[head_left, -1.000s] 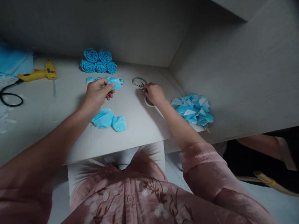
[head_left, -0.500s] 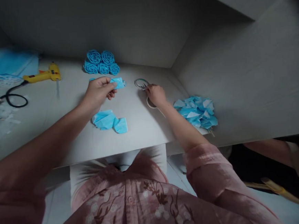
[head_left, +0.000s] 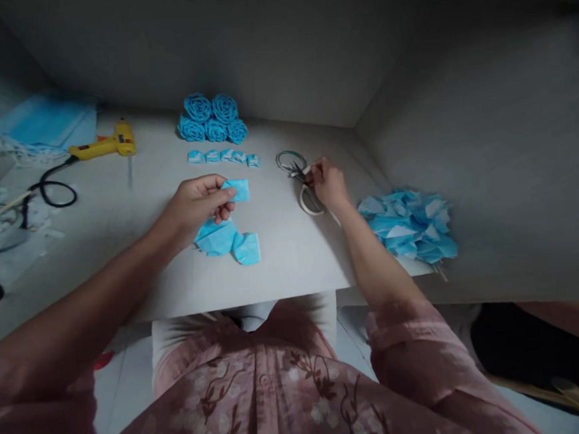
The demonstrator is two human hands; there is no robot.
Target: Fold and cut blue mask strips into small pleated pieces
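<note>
My left hand (head_left: 203, 200) pinches a small folded piece of blue mask fabric (head_left: 238, 189) between thumb and fingers, just above the tabletop. My right hand (head_left: 328, 184) is closed at the scissors (head_left: 311, 203), its fingertips at one handle. Their dark blades point away to the left, beside a thin coil of green wire (head_left: 289, 158). Beyond my left hand lies a row of small folded blue pieces (head_left: 213, 156). Nearer me, partly under that hand, is a cut blue mask scrap (head_left: 246, 248).
Several rolled blue rosettes (head_left: 214, 119) are stacked at the back. On the left are a yellow glue gun (head_left: 103, 147) with a black cord, and a pile of blue masks (head_left: 46, 126). A bundle of blue fabric petals (head_left: 410, 224) lies by the right wall.
My left hand has come nearer me with the blue piece, uncovering the row of folded pieces. My right hand has shifted off the scissors' middle, showing more of them. The view has shifted too.
</note>
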